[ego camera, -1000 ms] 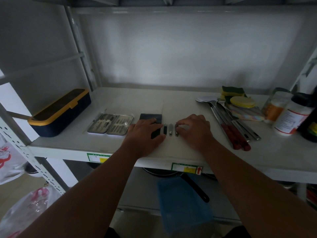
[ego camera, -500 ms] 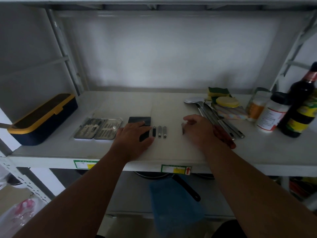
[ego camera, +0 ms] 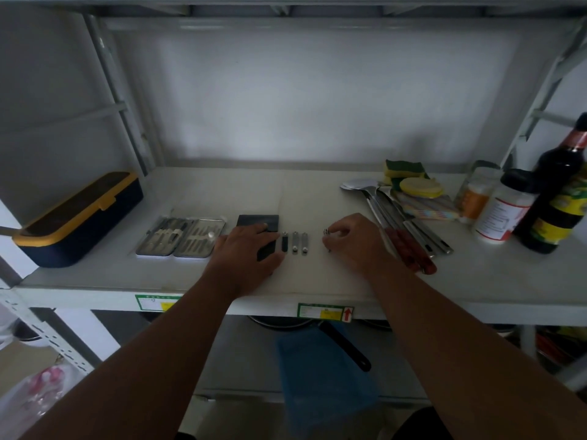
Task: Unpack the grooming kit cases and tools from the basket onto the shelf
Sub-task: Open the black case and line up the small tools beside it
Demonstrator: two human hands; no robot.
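Observation:
An open silver grooming kit case point(ego camera: 181, 238) with several tools strapped inside lies on the white shelf point(ego camera: 317, 198). A closed black case point(ego camera: 259, 225) sits to its right, with my left hand point(ego camera: 247, 255) resting flat on its near part. Three small nail clippers point(ego camera: 294, 242) lie side by side just right of that hand, one black and two silver. My right hand point(ego camera: 354, 241) pinches a small metal tool point(ego camera: 327, 236) at its fingertips, low over the shelf, right of the clippers. No basket is in view.
A navy and yellow box point(ego camera: 79, 217) stands at the left. Ladles and red-handled utensils point(ego camera: 403, 230) lie just right of my right hand, with sponges point(ego camera: 409, 182), jars point(ego camera: 502, 211) and a dark bottle point(ego camera: 559, 192) beyond. A pan handle point(ego camera: 346, 347) shows below the shelf.
My right hand moved right, away from the row of clippers, and now holds a small metal tool. My left hand stays on the black case. The camera view shifted slightly.

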